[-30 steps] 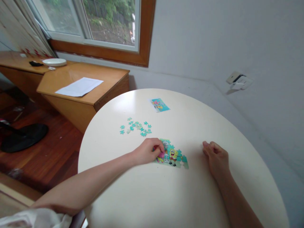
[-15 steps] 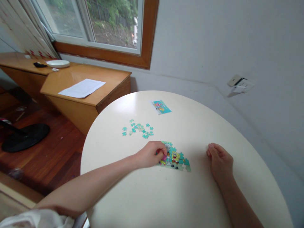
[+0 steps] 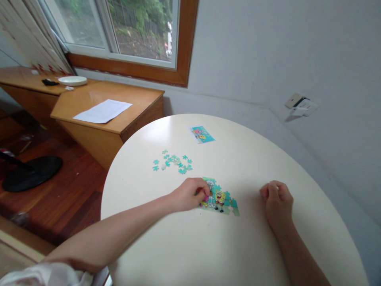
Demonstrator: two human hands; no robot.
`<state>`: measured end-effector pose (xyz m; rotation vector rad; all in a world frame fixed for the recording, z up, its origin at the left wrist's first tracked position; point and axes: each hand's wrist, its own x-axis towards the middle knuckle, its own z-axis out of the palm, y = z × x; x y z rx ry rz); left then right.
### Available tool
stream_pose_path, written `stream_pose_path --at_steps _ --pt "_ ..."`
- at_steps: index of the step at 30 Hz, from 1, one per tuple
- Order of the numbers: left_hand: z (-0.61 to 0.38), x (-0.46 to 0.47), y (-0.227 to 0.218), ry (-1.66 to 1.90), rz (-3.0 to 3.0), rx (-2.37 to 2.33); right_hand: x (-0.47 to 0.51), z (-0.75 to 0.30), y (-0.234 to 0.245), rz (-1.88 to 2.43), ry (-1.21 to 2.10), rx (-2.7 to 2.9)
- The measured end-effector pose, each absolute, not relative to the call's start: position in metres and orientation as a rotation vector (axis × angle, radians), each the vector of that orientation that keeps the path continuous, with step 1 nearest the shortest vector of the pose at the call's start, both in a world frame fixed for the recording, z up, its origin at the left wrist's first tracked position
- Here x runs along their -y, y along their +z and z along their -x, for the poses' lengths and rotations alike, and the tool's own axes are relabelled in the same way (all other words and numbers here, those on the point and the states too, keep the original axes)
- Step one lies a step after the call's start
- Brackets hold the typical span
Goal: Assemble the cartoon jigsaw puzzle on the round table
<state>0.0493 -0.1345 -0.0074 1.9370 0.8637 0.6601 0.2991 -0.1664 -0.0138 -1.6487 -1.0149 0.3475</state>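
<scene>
A partly assembled cartoon jigsaw puzzle [image 3: 220,197] lies on the round cream table [image 3: 226,246]. My left hand [image 3: 190,194] rests on the puzzle's left edge, fingers curled and pinched on a puzzle piece there. My right hand [image 3: 277,201] sits on the table right of the puzzle, apart from it, fingers curled into a loose fist with nothing visible in it. Several loose teal puzzle pieces [image 3: 173,162] lie scattered beyond my left hand. A small picture card [image 3: 202,134] lies further back.
A wooden desk [image 3: 107,123] with a sheet of paper [image 3: 102,110] stands left of the table. A white plate [image 3: 72,80] sits on a further desk under the window. A black fan base [image 3: 31,172] is on the wooden floor. A wall socket [image 3: 300,105] is at right.
My right hand has curled its fingers into a tighter fist and shifted slightly right. My left hand stays at the puzzle's left edge. The view shifted a little.
</scene>
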Motion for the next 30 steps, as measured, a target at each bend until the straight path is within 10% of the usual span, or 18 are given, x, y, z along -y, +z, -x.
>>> stream_pose_path --at_steps 30 --pt "-0.050 0.135 -0.006 0.648 -2.021 -0.849 0.161 -0.301 -0.018 1.527 0.542 0.755"
